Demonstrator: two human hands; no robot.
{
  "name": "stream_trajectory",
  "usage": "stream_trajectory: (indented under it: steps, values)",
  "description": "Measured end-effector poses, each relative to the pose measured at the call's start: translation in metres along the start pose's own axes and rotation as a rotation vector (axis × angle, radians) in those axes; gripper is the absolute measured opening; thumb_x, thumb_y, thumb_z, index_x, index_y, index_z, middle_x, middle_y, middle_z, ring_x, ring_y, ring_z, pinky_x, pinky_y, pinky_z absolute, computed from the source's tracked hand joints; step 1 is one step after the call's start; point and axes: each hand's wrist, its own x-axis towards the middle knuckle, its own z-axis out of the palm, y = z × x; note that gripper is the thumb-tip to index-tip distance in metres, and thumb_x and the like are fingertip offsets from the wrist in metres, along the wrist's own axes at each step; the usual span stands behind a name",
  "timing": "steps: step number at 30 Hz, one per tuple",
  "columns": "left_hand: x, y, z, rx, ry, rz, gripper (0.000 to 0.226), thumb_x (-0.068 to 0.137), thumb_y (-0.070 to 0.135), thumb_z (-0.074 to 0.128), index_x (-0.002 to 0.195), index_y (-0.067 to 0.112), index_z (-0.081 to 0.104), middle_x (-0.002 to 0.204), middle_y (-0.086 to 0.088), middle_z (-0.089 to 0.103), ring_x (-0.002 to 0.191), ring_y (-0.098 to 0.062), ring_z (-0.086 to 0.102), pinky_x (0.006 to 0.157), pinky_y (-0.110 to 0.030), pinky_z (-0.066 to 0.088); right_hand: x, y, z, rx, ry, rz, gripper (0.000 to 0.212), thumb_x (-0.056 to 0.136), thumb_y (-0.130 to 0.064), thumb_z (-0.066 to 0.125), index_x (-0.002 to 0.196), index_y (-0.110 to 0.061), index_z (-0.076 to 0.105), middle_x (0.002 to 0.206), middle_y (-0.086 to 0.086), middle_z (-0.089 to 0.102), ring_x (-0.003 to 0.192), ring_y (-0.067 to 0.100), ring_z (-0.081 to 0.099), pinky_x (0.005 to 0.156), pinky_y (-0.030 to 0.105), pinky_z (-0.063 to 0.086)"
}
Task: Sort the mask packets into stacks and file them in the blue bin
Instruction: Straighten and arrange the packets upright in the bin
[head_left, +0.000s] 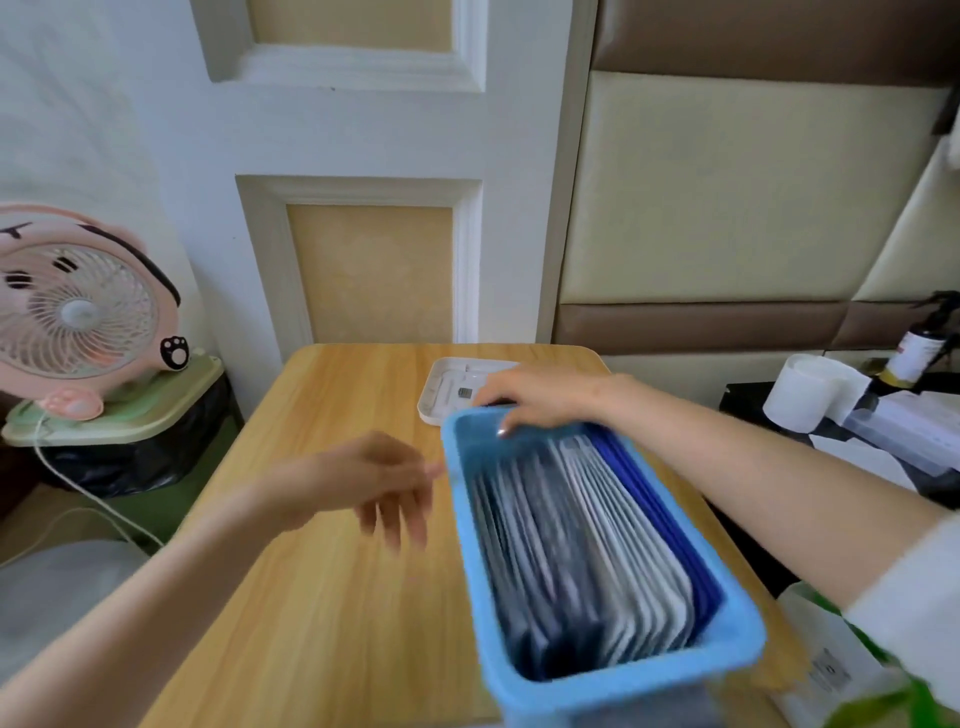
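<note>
The blue bin (737, 654) stands on the right half of the wooden table (322, 597), packed with several mask packets (587, 556) on edge: dark ones to the left, white ones in the middle, deep blue ones along the right wall. My right hand (540, 395) reaches over the bin's far end, fingers curled over the far rim and the packet tops. My left hand (379, 483) hovers just left of the bin above the table, blurred, fingers loose and pointing down, holding nothing.
A white tray (441, 389) lies behind the bin at the table's far edge. A pink fan (78, 317) sits on a green-lidded container at the left. A white roll (815, 389), a dark bottle (919, 353) and papers crowd the right side.
</note>
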Motion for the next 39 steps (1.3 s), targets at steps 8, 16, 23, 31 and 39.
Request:
stream_trajectory:
  steps: [8,16,23,31,39]
  values:
    - [0.023,-0.015,-0.003,0.194,0.522,-0.016,0.024,0.089,0.034,0.060,0.100,0.014,0.055,0.076,-0.002,0.060,0.056,-0.010,0.053,0.052,-0.019,0.041,-0.005,-0.046,-0.034,0.526,0.307,-0.080,0.027,0.089,-0.015,0.061,0.116,-0.017,0.064,0.121,-0.003,0.065,0.108,0.005,0.057,0.085,0.006,0.040]
    - [-0.043,-0.024,0.002,0.002,0.210,-0.093,0.031,0.087,0.018,0.062,0.113,0.027,0.046,0.058,-0.002,0.064,0.035,-0.011,0.044,0.036,-0.021,0.035,-0.104,0.027,-0.008,0.165,-0.284,0.578,0.048,0.087,-0.058,0.050,0.120,-0.024,0.056,0.111,0.002,0.059,0.080,0.023,0.070,0.065,0.033,0.060]
    - [-0.063,-0.019,0.041,0.055,0.516,-0.051,0.017,0.090,0.035,0.052,0.106,0.029,0.051,0.049,-0.008,0.062,0.027,-0.010,0.038,0.034,-0.020,0.032,-0.113,0.021,0.021,0.318,-0.043,0.547,0.040,0.095,-0.045,0.045,0.099,-0.010,0.062,0.080,0.012,0.054,0.066,0.029,0.062,0.038,0.029,0.048]
    - [-0.069,-0.020,0.078,0.236,0.811,-0.091,0.016,0.086,0.040,0.056,0.096,0.031,0.049,0.064,0.012,0.064,0.041,-0.010,0.046,0.046,-0.025,0.041,-0.094,0.017,0.034,0.101,0.294,0.455,0.028,0.094,-0.051,0.042,0.105,-0.034,0.061,0.091,-0.011,0.063,0.096,0.020,0.059,0.063,0.031,0.035]
    - [-0.052,-0.037,0.077,0.020,0.816,-0.043,0.058,0.077,0.071,0.038,0.119,0.032,0.045,0.116,0.014,0.048,0.103,0.000,0.050,0.080,-0.015,0.042,-0.155,0.027,0.069,0.896,0.349,0.683,0.093,0.046,-0.094,0.047,0.110,-0.029,0.066,0.104,-0.008,0.070,0.095,0.010,0.063,0.082,0.031,0.049]
